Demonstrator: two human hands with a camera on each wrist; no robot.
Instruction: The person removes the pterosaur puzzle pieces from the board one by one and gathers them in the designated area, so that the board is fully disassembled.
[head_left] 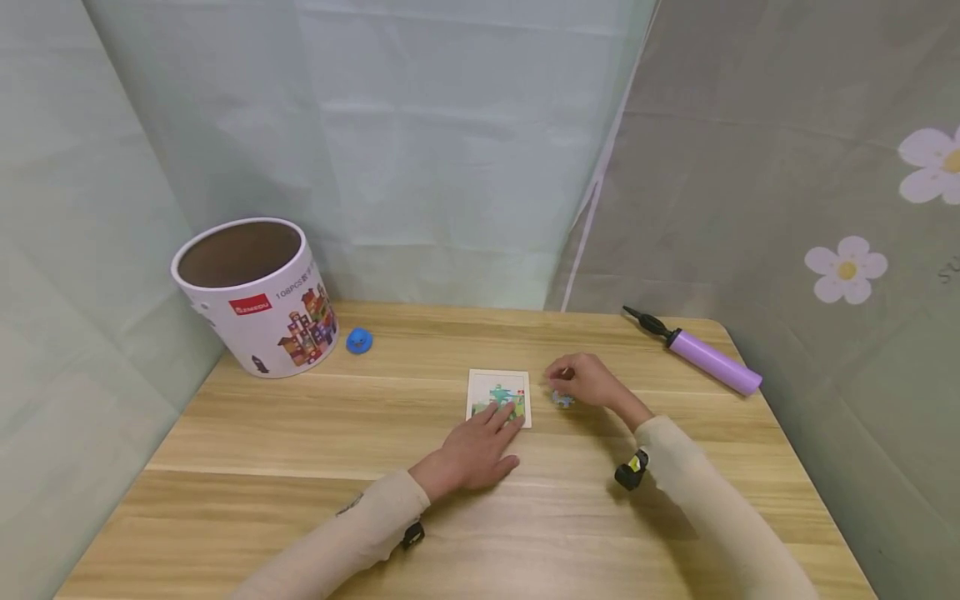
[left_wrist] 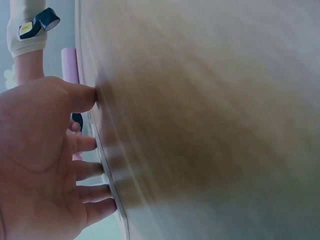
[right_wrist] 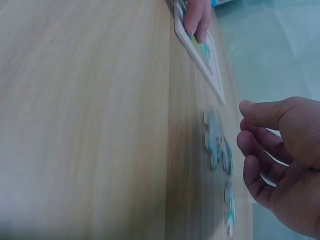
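Observation:
My left hand (head_left: 476, 450) lies palm down with its fingertips on a small white-framed jigsaw puzzle board (head_left: 471, 392). The board bears a green and teal picture in its lower part, with pale bare area above. In the left wrist view, the fingers (left_wrist: 90, 193) stretch straight onto the board's edge. My right hand (head_left: 588, 382) hovers just right of the board, over several loose jigsaw pieces (head_left: 562, 401). In the right wrist view its fingers are loosely bent, with nothing between thumb and fingertips; the bluish pieces (right_wrist: 213, 142) lie below on the table.
A large white printed bucket (head_left: 258, 333) stands at the table's back left, beside a small blue toy (head_left: 359, 340). At the back right lies a purple hand pump (head_left: 712, 361) with a black nozzle. Fabric curtains (head_left: 465, 167) hang around the wooden table (head_left: 300, 442).

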